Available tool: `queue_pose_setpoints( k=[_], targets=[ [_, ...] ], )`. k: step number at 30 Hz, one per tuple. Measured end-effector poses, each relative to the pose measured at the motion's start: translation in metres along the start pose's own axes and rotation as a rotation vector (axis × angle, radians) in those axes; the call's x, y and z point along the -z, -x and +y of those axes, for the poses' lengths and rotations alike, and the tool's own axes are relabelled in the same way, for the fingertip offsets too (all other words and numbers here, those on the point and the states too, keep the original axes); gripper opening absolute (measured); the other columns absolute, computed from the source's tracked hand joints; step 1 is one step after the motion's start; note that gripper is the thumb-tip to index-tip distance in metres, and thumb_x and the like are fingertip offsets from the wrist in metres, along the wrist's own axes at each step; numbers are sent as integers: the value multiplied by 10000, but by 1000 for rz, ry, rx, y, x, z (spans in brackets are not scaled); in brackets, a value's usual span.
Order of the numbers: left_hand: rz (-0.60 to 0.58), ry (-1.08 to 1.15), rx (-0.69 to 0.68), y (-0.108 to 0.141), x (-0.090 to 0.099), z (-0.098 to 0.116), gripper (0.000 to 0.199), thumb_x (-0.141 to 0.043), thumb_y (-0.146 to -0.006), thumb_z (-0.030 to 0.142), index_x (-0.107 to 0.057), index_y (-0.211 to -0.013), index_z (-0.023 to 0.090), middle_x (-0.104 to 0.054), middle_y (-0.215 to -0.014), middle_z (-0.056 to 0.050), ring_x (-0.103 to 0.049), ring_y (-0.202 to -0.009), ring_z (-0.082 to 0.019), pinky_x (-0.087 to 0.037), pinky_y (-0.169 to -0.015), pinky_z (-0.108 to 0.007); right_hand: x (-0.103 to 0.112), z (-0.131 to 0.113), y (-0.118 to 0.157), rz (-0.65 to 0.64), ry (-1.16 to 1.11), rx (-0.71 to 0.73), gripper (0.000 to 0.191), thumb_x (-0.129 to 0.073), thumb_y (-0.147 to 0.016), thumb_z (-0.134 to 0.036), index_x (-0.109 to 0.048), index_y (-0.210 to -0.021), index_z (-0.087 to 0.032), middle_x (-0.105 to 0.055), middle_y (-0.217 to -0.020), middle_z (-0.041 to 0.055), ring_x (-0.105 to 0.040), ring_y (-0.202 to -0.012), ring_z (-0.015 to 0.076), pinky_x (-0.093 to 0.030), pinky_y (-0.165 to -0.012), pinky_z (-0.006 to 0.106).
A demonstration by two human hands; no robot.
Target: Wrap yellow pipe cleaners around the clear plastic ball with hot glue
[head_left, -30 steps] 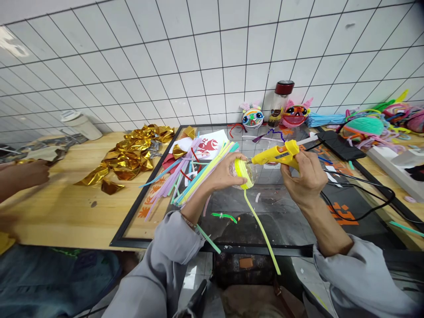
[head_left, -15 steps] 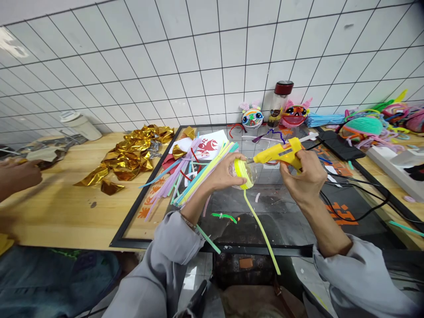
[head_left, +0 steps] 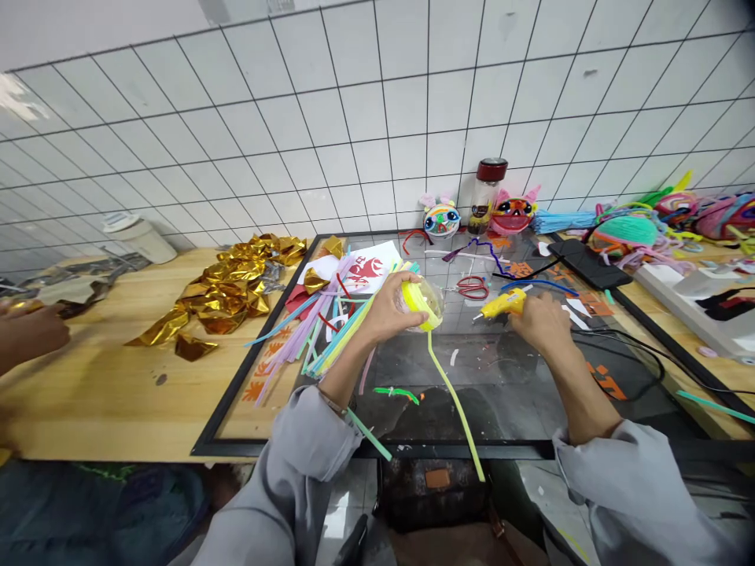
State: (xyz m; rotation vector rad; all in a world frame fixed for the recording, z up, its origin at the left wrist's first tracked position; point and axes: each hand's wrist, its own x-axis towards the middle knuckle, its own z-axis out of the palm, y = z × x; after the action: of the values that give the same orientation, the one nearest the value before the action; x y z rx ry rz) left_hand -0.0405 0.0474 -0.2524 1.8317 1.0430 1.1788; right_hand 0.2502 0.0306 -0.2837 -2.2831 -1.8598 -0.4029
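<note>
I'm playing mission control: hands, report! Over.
Left fingers holding yellow-wrapped container, yellow strip dangling. Right fingers on glue gun, nozzle apart from container. Red scissors lie just beyond nozzle.

Clear ball point(head_left: 435, 299), yellow glue gun point(head_left: 502, 304)
Left hand point(head_left: 388, 312) grips the ball, wound with yellow strip point(head_left: 453, 393); right hand point(head_left: 540, 321) holds the glue gun near red-handled scissors point(head_left: 473, 288).

Bright, even light is covering the tiled wall point(head_left: 348, 102) and the wooden table point(head_left: 118, 385). Glare is whitening the wall's far-left side. The gold foil point(head_left: 230, 295) and clear plastic ball point(head_left: 435, 299) are showing highlights; the floor point(head_left: 336, 515) is reflecting white patches. Wide-angle distortion is stretching the edges. The top-right corner is appearing dark; left-edge details are blurring.
</note>
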Motion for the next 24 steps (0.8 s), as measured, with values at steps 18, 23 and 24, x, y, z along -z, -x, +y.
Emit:
queue_pose_setpoints(
  k=[18, 23, 24],
  targets=[
    [362, 71, -6, -10, 7, -9, 580, -697, -620, 461, -459, -1097, 230, -557, -1130, -41, -569, -994, -181, -476, -879, -292, 38, -109, 22, -57, 90, 1125, 221, -482, -941, -89, -693, -995, -128, -665, -949, 136, -601, -873, 229, -380, -723, 343],
    [335, 40, -20, -9, 5, -9, 556, -692, -626, 459, -484, -1088, 228, -560, -1128, -40, -566, -1036, -193, -471, -900, -302, 27, -101, 19, -93, -25, 1231, 177, -475, -942, -78, -644, -927, -127, -668, -911, 109, -635, -812, 198, -453, -723, 319],
    [320, 48, -10, -9, 4, -9, 562, -694, -624, 464, -484, -1090, 230, -562, -1126, -40, -568, -1032, -194, -473, -893, -304, 24, -95, 20, -48, -91, 1243, 178, -464, -944, -78, -632, -923, -132, -668, -887, 97, -635, -774, 187, -464, -706, 313]
  ],
)
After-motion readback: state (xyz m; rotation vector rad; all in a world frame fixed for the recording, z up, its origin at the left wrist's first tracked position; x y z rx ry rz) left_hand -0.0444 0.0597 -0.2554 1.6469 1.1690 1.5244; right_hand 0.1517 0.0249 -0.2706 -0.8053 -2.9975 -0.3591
